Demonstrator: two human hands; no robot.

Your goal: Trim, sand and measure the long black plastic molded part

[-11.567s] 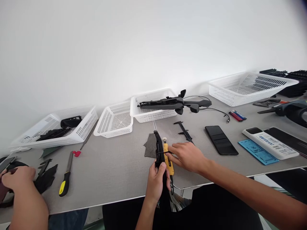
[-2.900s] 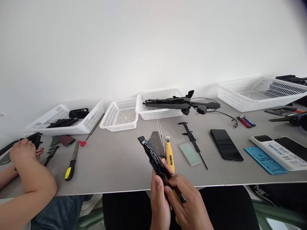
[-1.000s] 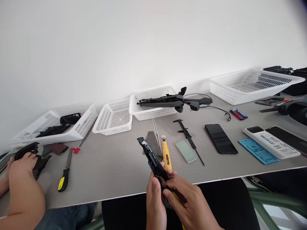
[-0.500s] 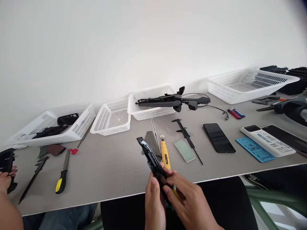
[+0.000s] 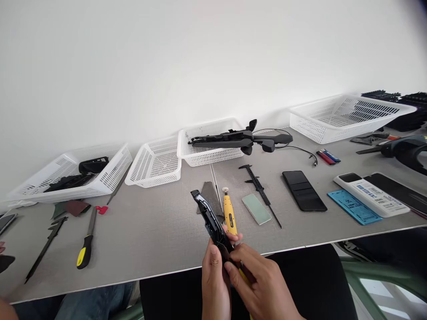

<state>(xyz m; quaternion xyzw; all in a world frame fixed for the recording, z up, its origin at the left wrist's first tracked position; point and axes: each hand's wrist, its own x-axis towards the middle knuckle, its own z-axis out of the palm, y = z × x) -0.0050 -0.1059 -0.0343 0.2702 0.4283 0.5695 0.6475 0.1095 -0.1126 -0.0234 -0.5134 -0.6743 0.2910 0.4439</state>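
Near the table's front edge, my left hand (image 5: 215, 275) is closed around a long black moulded plastic part (image 5: 211, 222). The part stands tilted, its upper end pointing away from me. My right hand (image 5: 262, 278) is pinched against the lower end of the part. Inside its grip is a tool with a yellow handle (image 5: 245, 276), mostly hidden by the fingers; a flat dark blade seems to lie against the part. Just beyond my hands lie a yellow rotary tool (image 5: 229, 213), a grey-brown sheet of sandpaper (image 5: 208, 198) and a pale green block (image 5: 256, 209).
White baskets (image 5: 153, 164) line the wall, one with black assemblies (image 5: 230, 138) across it. A caliper (image 5: 258, 186), a phone (image 5: 304, 191) and lighters (image 5: 328, 156) lie to the right. Leftward are a yellow-black file (image 5: 87, 244), another caliper (image 5: 48, 246) and a co-worker's hand (image 5: 2, 248).
My hands and the black part stay nearly in place, with a slight shift of my right hand's fingers. The co-worker's hand and black piece have moved left, mostly out of view.
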